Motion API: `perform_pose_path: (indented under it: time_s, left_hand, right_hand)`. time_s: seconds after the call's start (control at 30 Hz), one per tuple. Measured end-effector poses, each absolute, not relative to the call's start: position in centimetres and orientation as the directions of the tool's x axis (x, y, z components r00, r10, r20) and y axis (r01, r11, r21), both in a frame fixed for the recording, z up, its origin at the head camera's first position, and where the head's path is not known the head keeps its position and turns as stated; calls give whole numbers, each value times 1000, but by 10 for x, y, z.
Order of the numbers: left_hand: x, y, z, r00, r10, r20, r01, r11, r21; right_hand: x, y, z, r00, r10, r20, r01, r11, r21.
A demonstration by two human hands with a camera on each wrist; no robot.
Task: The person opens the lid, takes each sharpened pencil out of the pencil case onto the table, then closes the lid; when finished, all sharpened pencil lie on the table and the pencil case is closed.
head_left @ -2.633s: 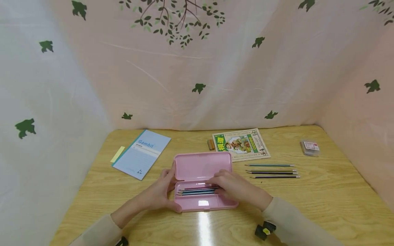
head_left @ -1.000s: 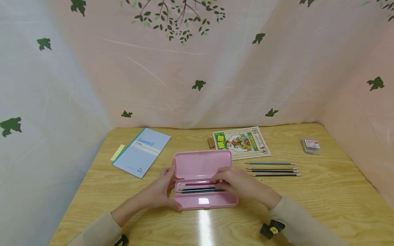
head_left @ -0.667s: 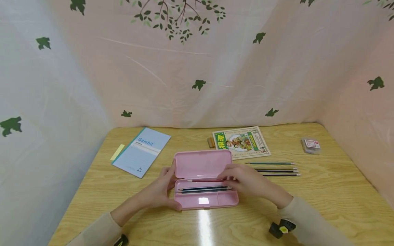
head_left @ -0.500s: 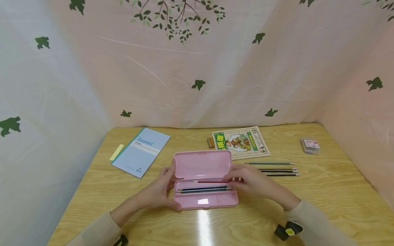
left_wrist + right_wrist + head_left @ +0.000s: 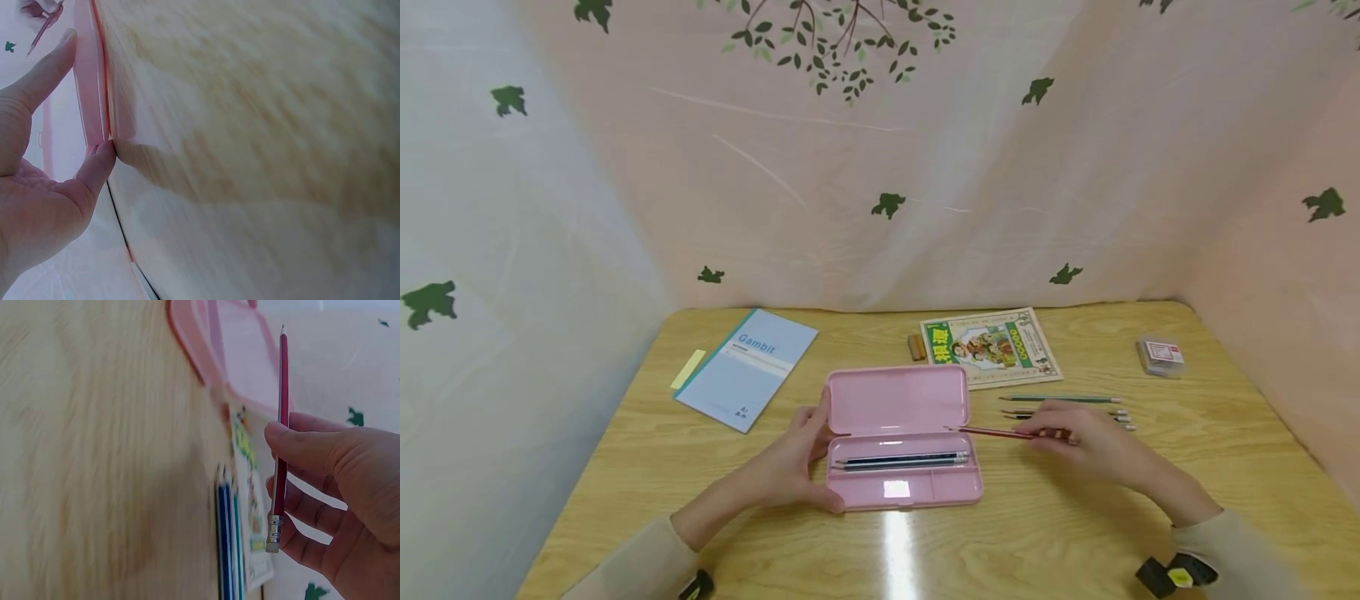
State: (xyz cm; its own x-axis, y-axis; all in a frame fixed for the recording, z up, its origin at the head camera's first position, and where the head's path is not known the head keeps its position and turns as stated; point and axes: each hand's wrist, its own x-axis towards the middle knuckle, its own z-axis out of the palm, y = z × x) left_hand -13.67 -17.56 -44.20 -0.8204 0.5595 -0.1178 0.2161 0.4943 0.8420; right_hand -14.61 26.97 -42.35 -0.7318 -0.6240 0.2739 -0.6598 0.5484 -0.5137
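Note:
A red pencil [image 5: 996,432] with a silver ferrule and white eraser is pinched between the thumb and fingers of my right hand [image 5: 1093,442]. It is above the table, right of the pink pencil case [image 5: 955,497], its sharpened tip pointing left toward the case. The case lies with its lid [image 5: 898,400] raised at the back. Dark pencils [image 5: 902,462] lie in its long rear compartment. My left hand [image 5: 782,467] holds the case's left end, thumb at the front corner and fingers by the hinge. In the left wrist view a thumb and finger [image 5: 97,165] touch its side.
Several pencils [image 5: 1060,399] lie in a row on the table, partly behind my right hand. Behind them are an illustrated booklet [image 5: 992,346] and a small brown-orange block [image 5: 917,347]. A blue notebook [image 5: 745,371] and yellow strip [image 5: 688,369] lie left; a small clear box [image 5: 1161,357] lies far right.
My right hand has lifted the red pencil out of the case and carried it right, to near the row of pencils. My left hand has stayed at the case's left end.

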Motion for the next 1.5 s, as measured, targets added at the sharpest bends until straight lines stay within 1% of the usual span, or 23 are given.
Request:
perform_pose_path:
  time_s: [0.2, 0.43, 0.53, 0.63, 0.83, 1.1, 1.37, 1.5]
  left_hand:
    - [-137, -175, -442, -819, 562, -117, 207, 480, 853]
    - [-136, -175, -442, -824, 553, -124, 194, 480, 855]
    - [-136, -174, -442, -824, 552, -124, 194, 482, 854]
    - [-137, -174, -442, -824, 553, -122, 196, 481, 854]
    - [-137, -174, -441, -822, 554, -136, 194, 495, 847]
    - [-139, -175, -442, -816, 564, -125, 193, 471, 861]
    - [-138, -175, -441, -813, 570, -121, 193, 459, 867]
    - [-138, -175, -441, -813, 570, -122, 197, 466, 863]
  right_hand:
    - [-144, 307, -433, -742, -601, 298, -663, 590, -461]
    - [-146, 332, -446, -734, -578, 357, -670, 702, -242]
    - [-148, 338, -451, -728, -579, 367, -667, 722, -185]
    - [-150, 343, -456, -716, -588, 377, -673, 724, -152]
    - [-154, 348, -458, -704, -594, 390, -684, 714, -146]
    - [-157, 352, -460, -688, -603, 404, -698, 703, -139]
    - [-156, 355, -461, -656, -612, 441, -722, 679, -132]
    - [-155, 356, -462, -666, -605, 437, -714, 687, -138]
